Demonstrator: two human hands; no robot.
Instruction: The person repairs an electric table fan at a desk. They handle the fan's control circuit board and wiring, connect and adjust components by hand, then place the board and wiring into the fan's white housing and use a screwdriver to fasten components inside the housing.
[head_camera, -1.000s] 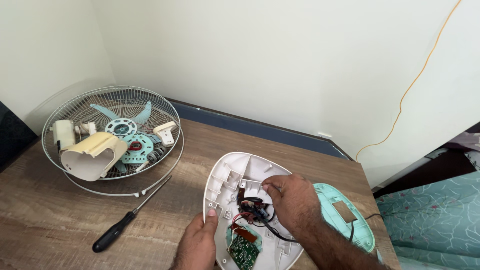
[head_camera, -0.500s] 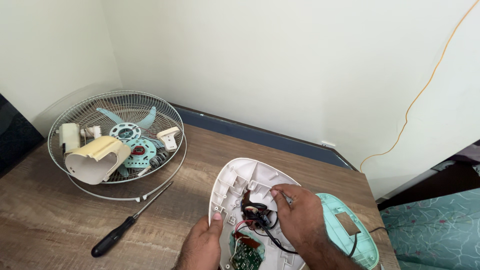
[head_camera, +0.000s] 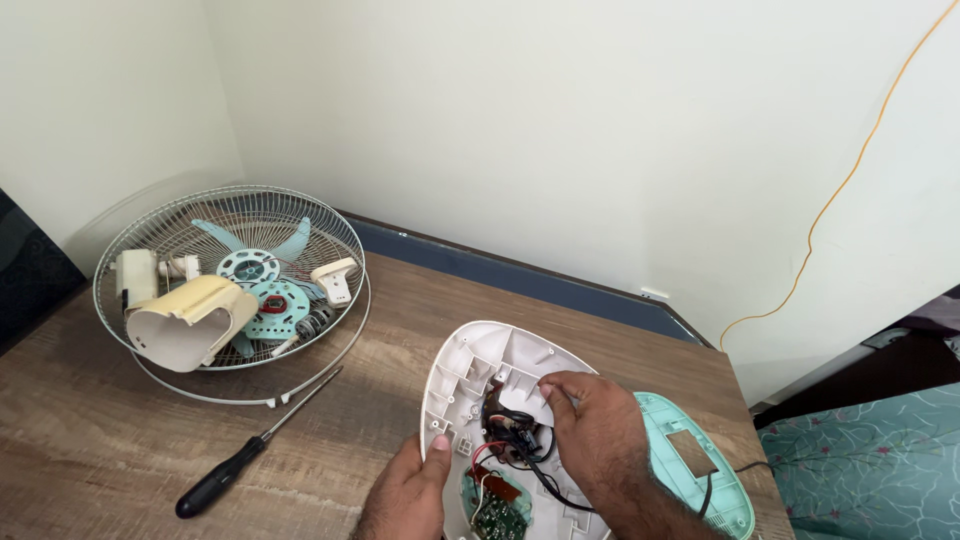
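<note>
Fingers (head_camera: 558, 392) of the right hand (head_camera: 598, 440) pinch a small white part inside the open white fan base shell (head_camera: 470, 370), above its black wiring (head_camera: 520, 440). Left hand (head_camera: 410, 490) grips the shell's left rim, thumb on top. Shell lies at the desk's (head_camera: 100, 450) near right edge; screwdriver (head_camera: 250, 450) lies left; wire fan guard (head_camera: 240, 270) holding parts sits at the far left corner.

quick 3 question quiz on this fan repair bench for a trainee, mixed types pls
1. True or false: the screwdriver lies inside the fan grille.
2. The left hand grips the edge of which part? A) white shell B) teal cover C) fan grille
3. Where do the right hand fingertips reach?

Key
1. False, it lies on the table beside the grille.
2. A
3. Into the wiring inside the white shell.
</note>
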